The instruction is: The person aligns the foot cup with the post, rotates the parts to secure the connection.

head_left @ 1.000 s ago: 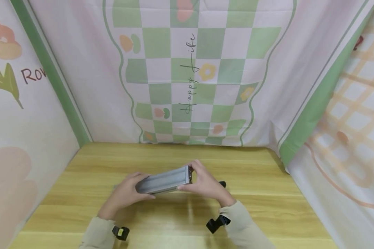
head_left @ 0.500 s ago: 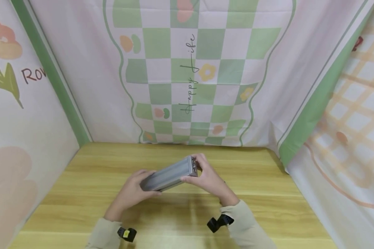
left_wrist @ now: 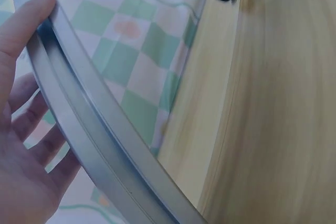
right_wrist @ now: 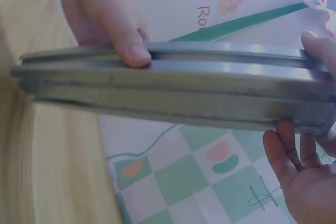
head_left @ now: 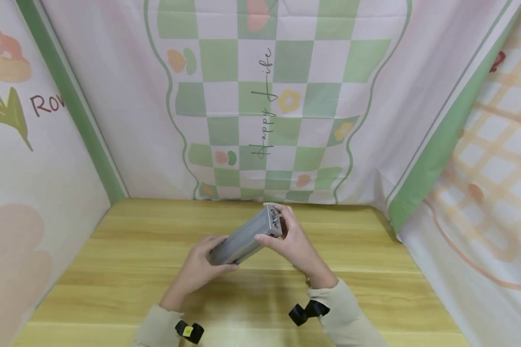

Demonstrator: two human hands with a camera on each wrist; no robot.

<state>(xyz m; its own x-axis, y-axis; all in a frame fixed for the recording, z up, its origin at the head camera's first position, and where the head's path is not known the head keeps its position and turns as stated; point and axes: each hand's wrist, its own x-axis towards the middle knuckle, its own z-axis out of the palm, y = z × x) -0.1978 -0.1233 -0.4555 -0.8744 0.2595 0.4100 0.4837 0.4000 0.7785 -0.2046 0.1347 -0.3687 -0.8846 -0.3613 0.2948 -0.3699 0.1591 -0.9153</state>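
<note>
A length of grey aluminium extrusion [head_left: 245, 237], grooved along its sides, is held above the table by both hands. Its right end is raised and turned partly toward the head camera, showing round holes in the end face. My left hand [head_left: 199, 267] grips the lower left end, thumb along the near side and fingers over the far side. At the upper right end, my right hand [head_left: 296, 243] holds the extrusion between thumb and fingers. In the right wrist view, the left thumb [right_wrist: 137, 53] presses a grooved face and right fingertips [right_wrist: 286, 129] touch the lower edge.
Beneath the hands lies a wood-grain table [head_left: 126, 250]. A checked green-and-white cloth [head_left: 260, 130] hangs along its back edge, with printed cloths at both sides. Black wrist devices [head_left: 190, 331] sit at both cuffs.
The extrusion has tilted more steeply, its right end rising and swinging away from the body. The left hand has shifted rightward with it; the right hand has moved slightly up and right.
</note>
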